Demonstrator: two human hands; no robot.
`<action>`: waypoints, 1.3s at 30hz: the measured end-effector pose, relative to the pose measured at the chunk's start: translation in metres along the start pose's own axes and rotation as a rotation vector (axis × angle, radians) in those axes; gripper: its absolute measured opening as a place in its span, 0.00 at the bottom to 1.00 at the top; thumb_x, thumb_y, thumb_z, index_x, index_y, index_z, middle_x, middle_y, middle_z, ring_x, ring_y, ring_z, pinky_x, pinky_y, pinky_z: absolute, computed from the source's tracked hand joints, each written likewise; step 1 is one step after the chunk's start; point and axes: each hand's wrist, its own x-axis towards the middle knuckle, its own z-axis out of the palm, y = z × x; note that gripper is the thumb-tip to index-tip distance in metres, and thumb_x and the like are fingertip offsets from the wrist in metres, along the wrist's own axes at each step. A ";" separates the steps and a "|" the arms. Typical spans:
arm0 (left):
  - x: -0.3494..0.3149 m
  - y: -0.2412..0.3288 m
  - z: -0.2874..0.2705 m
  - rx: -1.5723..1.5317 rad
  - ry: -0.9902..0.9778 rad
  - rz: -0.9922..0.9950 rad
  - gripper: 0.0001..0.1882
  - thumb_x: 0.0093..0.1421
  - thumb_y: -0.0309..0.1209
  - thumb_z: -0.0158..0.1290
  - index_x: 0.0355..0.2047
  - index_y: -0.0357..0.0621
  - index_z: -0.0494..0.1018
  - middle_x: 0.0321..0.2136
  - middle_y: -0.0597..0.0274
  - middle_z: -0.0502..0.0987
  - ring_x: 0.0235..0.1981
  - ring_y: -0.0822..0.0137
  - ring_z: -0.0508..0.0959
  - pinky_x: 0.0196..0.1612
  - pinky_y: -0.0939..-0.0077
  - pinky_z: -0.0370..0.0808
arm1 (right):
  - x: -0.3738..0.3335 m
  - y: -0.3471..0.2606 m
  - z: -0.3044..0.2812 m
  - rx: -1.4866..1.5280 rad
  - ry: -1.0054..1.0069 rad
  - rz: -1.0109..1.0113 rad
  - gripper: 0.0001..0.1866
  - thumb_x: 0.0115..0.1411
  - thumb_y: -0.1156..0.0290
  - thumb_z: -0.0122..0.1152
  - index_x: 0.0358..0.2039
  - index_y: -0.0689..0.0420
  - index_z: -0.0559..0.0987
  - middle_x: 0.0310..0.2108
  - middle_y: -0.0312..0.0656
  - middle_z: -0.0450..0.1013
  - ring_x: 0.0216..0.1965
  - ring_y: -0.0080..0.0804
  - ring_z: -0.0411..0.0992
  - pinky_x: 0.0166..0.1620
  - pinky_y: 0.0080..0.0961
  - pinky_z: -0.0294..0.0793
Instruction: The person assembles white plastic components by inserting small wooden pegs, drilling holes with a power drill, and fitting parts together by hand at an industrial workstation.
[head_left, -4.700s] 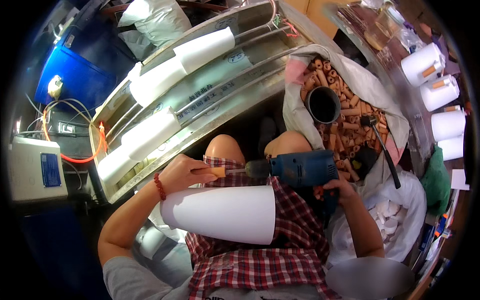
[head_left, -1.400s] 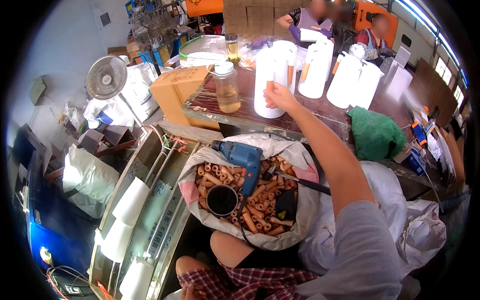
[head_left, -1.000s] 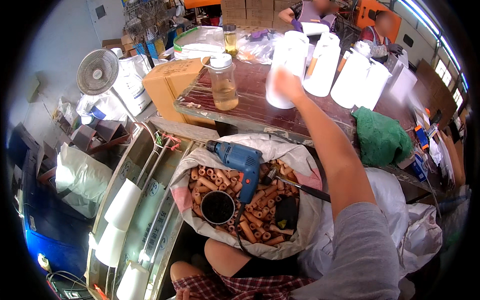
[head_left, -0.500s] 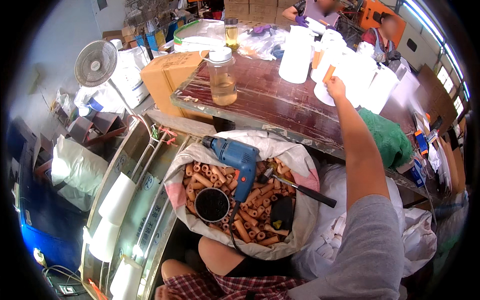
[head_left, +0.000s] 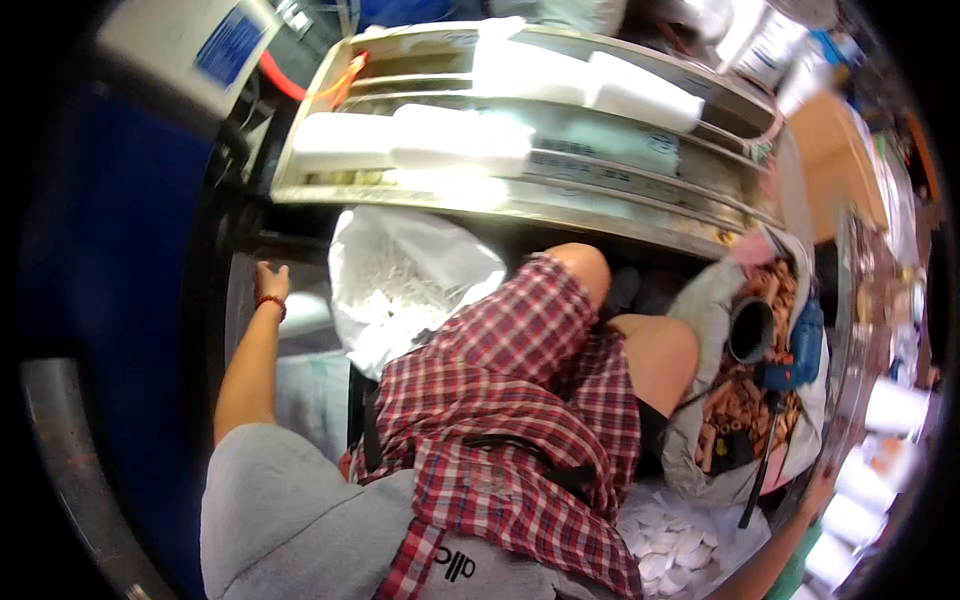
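My left hand (head_left: pixel 271 281), with a red bracelet at its wrist, reaches out to the left. Its fingers are apart and hold nothing I can see. Beside it lies a smooth white piece (head_left: pixel 303 312), partly hidden. Far to the right, my right hand (head_left: pixel 820 488) is blurred near the table edge, and its fingers cannot be made out. Near it is a sack (head_left: pixel 690 455) of short reddish-brown wooden tubes (head_left: pixel 735 400). A blue power drill (head_left: pixel 806 345), a dark round cup (head_left: pixel 751 330) and a black-handled tool (head_left: pixel 752 500) rest on the tubes.
A long metal-edged trough (head_left: pixel 560 205) holding white tapered cylinders (head_left: pixel 460 140) crosses ahead of my knees. A white bag (head_left: pixel 375 240) with thin white scraps stands left of my legs. White discs (head_left: pixel 672 548) lie at lower right. A blue panel (head_left: pixel 110 250) rises at far left.
The view has swung down and to the left. My right hand, earlier at an orange-brown tube among white cylinders, is now low at the right edge. My left arm has come into view, stretched out.
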 end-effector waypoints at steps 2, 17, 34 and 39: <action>0.012 -0.063 0.045 0.079 -0.154 -0.071 0.29 0.53 0.41 0.52 0.52 0.42 0.60 0.47 0.46 0.71 0.50 0.46 0.70 0.50 0.59 0.67 | -0.023 -0.031 0.000 0.109 -0.069 -0.041 0.23 0.60 0.63 0.52 0.49 0.69 0.70 0.44 0.52 0.72 0.45 0.40 0.70 0.51 0.28 0.65; -0.007 -0.040 0.181 1.054 -0.835 0.749 0.19 0.57 0.39 0.48 0.49 0.52 0.72 0.50 0.63 0.73 0.59 0.61 0.63 0.61 0.40 0.39 | -0.102 -0.227 -0.097 0.161 -0.058 -0.161 0.12 0.58 0.71 0.52 0.38 0.67 0.73 0.32 0.43 0.73 0.35 0.27 0.70 0.41 0.23 0.69; 0.061 -0.092 0.056 -0.001 0.059 0.133 0.18 0.60 0.44 0.44 0.34 0.45 0.77 0.34 0.54 0.78 0.38 0.52 0.75 0.57 0.53 0.58 | -0.145 -0.399 -0.049 0.481 -0.356 -0.258 0.11 0.57 0.72 0.54 0.39 0.63 0.76 0.30 0.39 0.76 0.31 0.24 0.73 0.35 0.22 0.71; 0.033 -0.141 0.073 -1.010 0.333 -0.711 0.25 0.63 0.47 0.39 0.39 0.36 0.74 0.40 0.46 0.76 0.41 0.52 0.76 0.44 0.61 0.72 | -0.145 -0.454 -0.026 0.498 -0.443 -0.484 0.11 0.54 0.74 0.57 0.38 0.64 0.76 0.33 0.44 0.76 0.32 0.29 0.75 0.37 0.22 0.72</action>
